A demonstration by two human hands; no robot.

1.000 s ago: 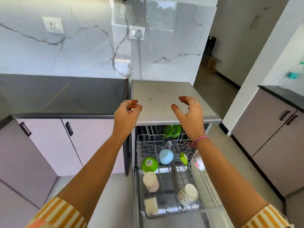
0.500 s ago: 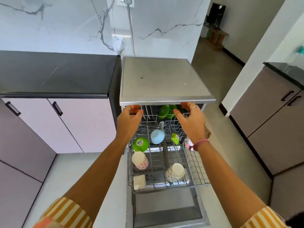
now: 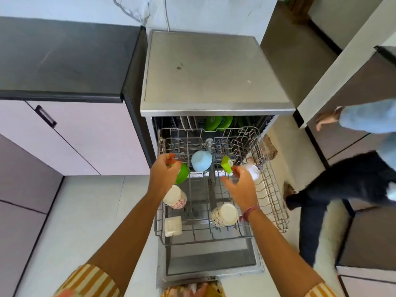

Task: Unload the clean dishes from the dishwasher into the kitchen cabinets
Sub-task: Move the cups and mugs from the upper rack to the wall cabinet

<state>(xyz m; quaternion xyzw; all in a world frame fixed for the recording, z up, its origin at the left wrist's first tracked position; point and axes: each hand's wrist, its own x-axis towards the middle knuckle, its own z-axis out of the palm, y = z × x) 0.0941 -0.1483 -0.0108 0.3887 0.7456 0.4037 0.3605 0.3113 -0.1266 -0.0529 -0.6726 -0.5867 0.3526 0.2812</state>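
The dishwasher (image 3: 214, 71) stands open with its upper wire rack (image 3: 274, 202) pulled out. In the rack lie a green bowl (image 3: 182, 173), a light blue bowl (image 3: 201, 161), a small green cup (image 3: 226, 164), a white patterned cup (image 3: 175, 197), another patterned cup (image 3: 224, 215), a white square dish (image 3: 173, 225) and a white item (image 3: 252, 169). Green plates (image 3: 218, 122) stand further inside. My left hand (image 3: 163, 173) hovers over the green bowl with fingers loosely curled. My right hand (image 3: 241, 186) hovers over the rack's right half, fingers relaxed, holding nothing.
A dark countertop (image 3: 64, 58) sits left over pale cabinets (image 3: 85, 136) with a black handle (image 3: 46, 116). The dishwasher door (image 3: 210, 262) lies open below. Another person (image 3: 342, 185) stands at the right beside more cabinets (image 3: 368, 232).
Both my hands have dropped from the dishwasher's top edge down into the pulled-out rack. My view has tilted further down. Another person has come into view at the right.
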